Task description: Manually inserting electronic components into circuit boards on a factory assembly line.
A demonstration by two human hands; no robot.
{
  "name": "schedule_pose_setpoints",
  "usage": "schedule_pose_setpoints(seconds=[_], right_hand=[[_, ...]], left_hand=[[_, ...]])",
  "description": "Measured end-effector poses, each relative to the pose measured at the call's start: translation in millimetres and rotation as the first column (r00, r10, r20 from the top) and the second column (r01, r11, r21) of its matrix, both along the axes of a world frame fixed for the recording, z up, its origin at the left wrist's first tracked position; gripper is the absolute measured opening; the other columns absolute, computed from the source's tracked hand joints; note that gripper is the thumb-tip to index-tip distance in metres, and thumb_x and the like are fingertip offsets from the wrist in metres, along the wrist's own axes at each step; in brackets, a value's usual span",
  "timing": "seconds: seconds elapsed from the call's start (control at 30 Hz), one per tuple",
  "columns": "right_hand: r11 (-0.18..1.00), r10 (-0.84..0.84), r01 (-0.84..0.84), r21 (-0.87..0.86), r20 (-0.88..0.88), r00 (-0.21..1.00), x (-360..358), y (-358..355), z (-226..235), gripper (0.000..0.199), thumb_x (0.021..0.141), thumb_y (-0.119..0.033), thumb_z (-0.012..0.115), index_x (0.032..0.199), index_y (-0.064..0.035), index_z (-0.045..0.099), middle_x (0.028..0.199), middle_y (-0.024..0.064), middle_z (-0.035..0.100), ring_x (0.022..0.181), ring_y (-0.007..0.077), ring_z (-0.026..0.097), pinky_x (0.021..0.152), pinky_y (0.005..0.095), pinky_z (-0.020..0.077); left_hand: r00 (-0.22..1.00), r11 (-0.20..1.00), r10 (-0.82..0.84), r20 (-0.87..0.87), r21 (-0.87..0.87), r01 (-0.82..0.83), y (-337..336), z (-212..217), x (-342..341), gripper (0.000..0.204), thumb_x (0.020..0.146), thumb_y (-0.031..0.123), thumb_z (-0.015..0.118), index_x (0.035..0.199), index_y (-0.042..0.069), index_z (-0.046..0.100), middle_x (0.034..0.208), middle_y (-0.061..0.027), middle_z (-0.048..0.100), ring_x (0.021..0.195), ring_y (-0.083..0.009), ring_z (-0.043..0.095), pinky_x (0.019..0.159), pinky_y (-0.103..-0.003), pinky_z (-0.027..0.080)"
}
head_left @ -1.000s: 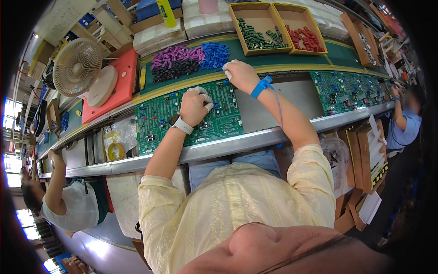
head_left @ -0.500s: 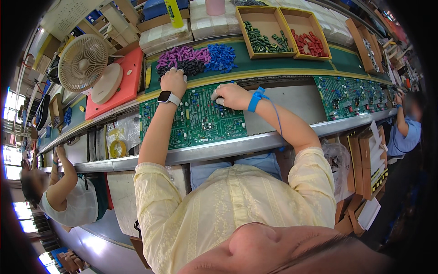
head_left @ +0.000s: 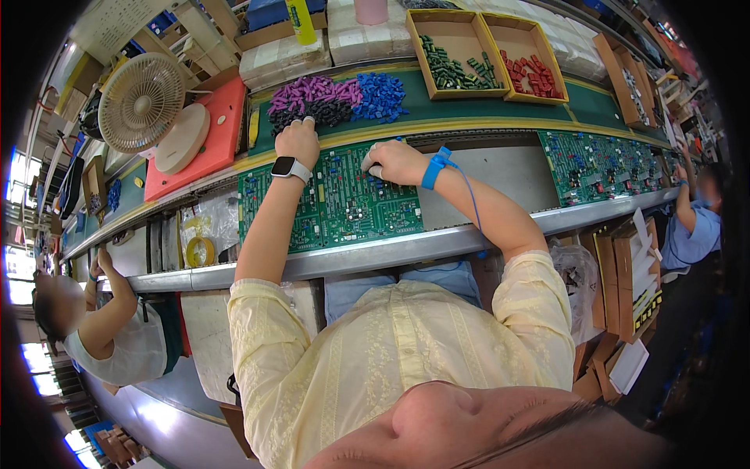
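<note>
My left hand (head_left: 298, 144), with a watch on its wrist, reaches to the near edge of a heap of small black parts (head_left: 326, 114). Its fingers are bent down, and whatever they hold is hidden. Purple parts (head_left: 312, 91) and blue parts (head_left: 378, 98) lie against the black ones. Over the upper right of a green circuit board (head_left: 348, 209), my right hand (head_left: 395, 162) has its thumb and fingers drawn together in a pinch; what is between them is too small to make out. A blue wrist strap (head_left: 435, 169) with a cord circles that wrist.
Two shallow boxes beyond hold green parts (head_left: 461, 74) and red parts (head_left: 534, 78). More boards (head_left: 605, 172) lie on the line at the right. A fan (head_left: 141, 105) stands at the left. A metal rail (head_left: 351, 252) borders the line. Co-workers sit on both sides.
My left hand has shifted very slightly at the black parts. My right thumb and fingers have moved a little over the board. The co-worker at the left has raised their head.
</note>
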State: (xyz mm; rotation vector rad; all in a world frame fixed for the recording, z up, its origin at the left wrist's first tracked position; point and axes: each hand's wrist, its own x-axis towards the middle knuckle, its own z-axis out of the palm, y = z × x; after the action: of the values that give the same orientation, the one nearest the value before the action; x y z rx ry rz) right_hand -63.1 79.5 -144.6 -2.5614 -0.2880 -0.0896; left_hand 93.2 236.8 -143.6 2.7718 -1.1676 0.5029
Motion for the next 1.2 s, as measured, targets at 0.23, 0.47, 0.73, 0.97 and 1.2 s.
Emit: schedule_pose_setpoints(seconds=[0.23, 0.47, 0.73, 0.97, 1.2], right_hand=[[1.0, 0.0, 0.0, 0.018, -0.019, 1.0, 4, -2, -1, 0.017, 0.071, -0.01, 0.058, 0.084, -0.0046, 0.068, 0.084, 0.0139, 0.064, 0.081, 0.0309, 0.06, 0.075, 0.0414, 0.0467], [1.0, -0.018, 0.019, 0.014, -0.08, 0.997, 5, -2, 2, 0.017, 0.072, -0.011, 0.059, 0.085, -0.005, 0.068, 0.085, 0.0136, 0.065, 0.08, 0.0299, 0.06, 0.076, 0.0406, 0.0469], [0.991, -0.133, 0.127, 0.05, 0.136, 0.982, -11, -43, 41, 0.034, 0.078, -0.016, 0.056, 0.11, -0.0056, 0.058, 0.092, 0.0152, 0.062, 0.087, 0.0263, 0.06, 0.078, 0.0342, 0.0463], [0.46, -0.777, 0.853, -0.246, 0.354, 0.52, -38, -242, 47, 0.03, 0.076, -0.02, 0.051, 0.102, -0.0082, 0.062, 0.103, 0.0199, 0.059, 0.096, 0.0375, 0.056, 0.084, 0.0445, 0.0452], [0.382, -0.91, 0.797, -0.468, -0.036, 0.414, -61, -315, 34, 0.038, 0.083, -0.031, 0.051, 0.112, -0.0065, 0.058, 0.118, 0.0197, 0.053, 0.108, 0.0341, 0.051, 0.09, 0.0425, 0.042]], left_hand=[[0.989, 0.956, -0.138, -0.06, -0.268, 0.117, 10, 7, -16, 0.019, 0.077, 0.009, 0.055, 0.095, 0.007, 0.062, 0.086, -0.0148, 0.059, 0.082, -0.0305, 0.059, 0.069, -0.039, 0.049], [0.72, 0.894, -0.371, -0.587, -0.435, 0.106, 30, 31, -62, 0.02, 0.072, 0.006, 0.063, 0.091, 0.003, 0.063, 0.08, -0.0143, 0.063, 0.072, -0.0252, 0.062, 0.067, -0.033, 0.048], [0.58, 0.94, -0.337, -0.742, -0.297, 0.166, 39, 27, -84, 0.015, 0.071, 0.008, 0.066, 0.084, 0.001, 0.065, 0.078, -0.0107, 0.064, 0.07, -0.0176, 0.061, 0.065, -0.027, 0.048], [0.744, 0.892, -0.451, -0.494, -0.207, 0.403, 34, 10, -85, 0.013, 0.068, 0.013, 0.069, 0.078, 0.006, 0.067, 0.08, -0.0117, 0.058, 0.082, -0.0296, 0.054, 0.075, -0.038, 0.044], [0.742, 0.891, -0.447, -0.499, -0.177, 0.418, 34, 13, -85, 0.012, 0.067, 0.014, 0.068, 0.077, 0.006, 0.066, 0.082, -0.012, 0.057, 0.084, -0.0299, 0.055, 0.075, -0.038, 0.045]])
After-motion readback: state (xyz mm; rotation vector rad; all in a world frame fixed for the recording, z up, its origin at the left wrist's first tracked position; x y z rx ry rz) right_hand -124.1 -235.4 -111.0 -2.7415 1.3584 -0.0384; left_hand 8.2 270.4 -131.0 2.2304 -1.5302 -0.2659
